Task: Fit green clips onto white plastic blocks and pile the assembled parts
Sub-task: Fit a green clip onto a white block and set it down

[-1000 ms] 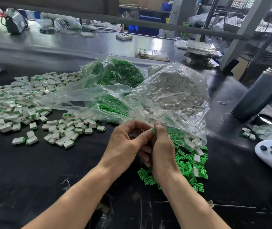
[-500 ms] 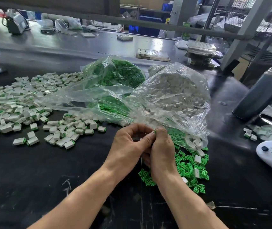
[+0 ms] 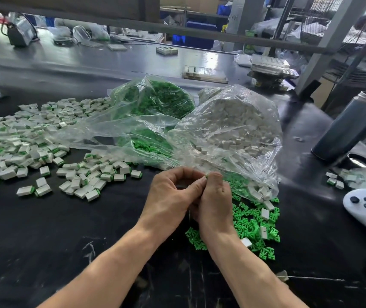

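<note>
Your left hand [image 3: 170, 196] and right hand [image 3: 214, 196] pinch one green clip [image 3: 205, 177] together, likely seating it on a hidden block; assembled parts [image 3: 33, 150] lie piled leftward

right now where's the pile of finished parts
In the head view, the pile of finished parts spreads over the black table on the left, beside the bag of green clips and left of both hands.

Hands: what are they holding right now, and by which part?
Left hand and right hand pinch one small green clip between the fingertips; the gripped part is hidden.
</note>
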Motion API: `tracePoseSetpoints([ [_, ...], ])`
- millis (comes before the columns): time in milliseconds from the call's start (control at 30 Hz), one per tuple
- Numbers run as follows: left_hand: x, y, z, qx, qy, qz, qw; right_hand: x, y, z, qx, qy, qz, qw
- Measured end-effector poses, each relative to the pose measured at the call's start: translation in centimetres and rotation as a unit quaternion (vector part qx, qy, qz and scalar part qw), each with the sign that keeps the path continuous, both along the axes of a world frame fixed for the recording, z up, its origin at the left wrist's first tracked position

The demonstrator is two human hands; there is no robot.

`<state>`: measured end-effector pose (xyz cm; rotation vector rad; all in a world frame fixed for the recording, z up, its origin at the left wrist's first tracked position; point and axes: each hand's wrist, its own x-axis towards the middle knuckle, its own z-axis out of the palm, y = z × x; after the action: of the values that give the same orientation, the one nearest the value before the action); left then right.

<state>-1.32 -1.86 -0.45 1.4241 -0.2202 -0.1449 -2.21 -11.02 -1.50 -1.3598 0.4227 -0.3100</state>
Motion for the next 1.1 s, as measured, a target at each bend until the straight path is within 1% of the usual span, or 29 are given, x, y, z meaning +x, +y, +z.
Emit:
tracePoseSetpoints([
  [200,-0.1,0.0,0.4,-0.005,0.008,0.015,1.0,0.1,0.4,0.0,-0.023,-0.006,-0.005,1.0],
  [367,0.0,0.1,0.7,-0.001,0.014,0.015,1.0,0.1,0.1,0.0,0.015,0.0,-0.006,1.0],
  [500,0.0,0.4,0.7,-0.012,0.004,-0.003,1.0,-0.4,-0.6,0.4,0.048,-0.016,0.034,0.998],
  [533,0.0,0.5,0.7,-0.02,0.004,-0.007,1.0,-0.5,-0.8,0.5,0.035,-0.018,0.036,0.999],
  [600,0.2,0.7,0.7,-0.012,-0.003,0.004,1.0,-0.8,-1.3,0.8,-0.028,-0.019,0.035,0.999],
  [667,0.6,0.9,0.5,0.03,-0.029,0.031,0.999,-0.9,-1.8,1.1,-0.084,-0.027,0.027,0.996],
  [767,1.4,1.7,0.3,0.084,-0.056,0.041,0.994,-0.8,-2.8,1.1,-0.126,-0.06,0.013,0.99],
  [833,2.1,2.6,0.1,0.157,-0.049,0.046,0.985,-0.7,-3.3,1.0,-0.151,-0.062,0.015,0.987],
  [900,3.1,3.7,-0.2,0.263,-0.043,0.072,0.961,-0.6,-3.8,1.0,-0.175,-0.044,0.013,0.984],
  [967,3.9,4.8,-0.2,0.358,-0.038,0.104,0.927,-0.5,-4.5,0.9,-0.206,-0.022,0.009,0.978],
  [1100,5.0,6.7,0.1,0.458,-0.038,0.14,0.877,-0.5,-5.6,0.8,-0.259,0.015,0.011,0.966],
])
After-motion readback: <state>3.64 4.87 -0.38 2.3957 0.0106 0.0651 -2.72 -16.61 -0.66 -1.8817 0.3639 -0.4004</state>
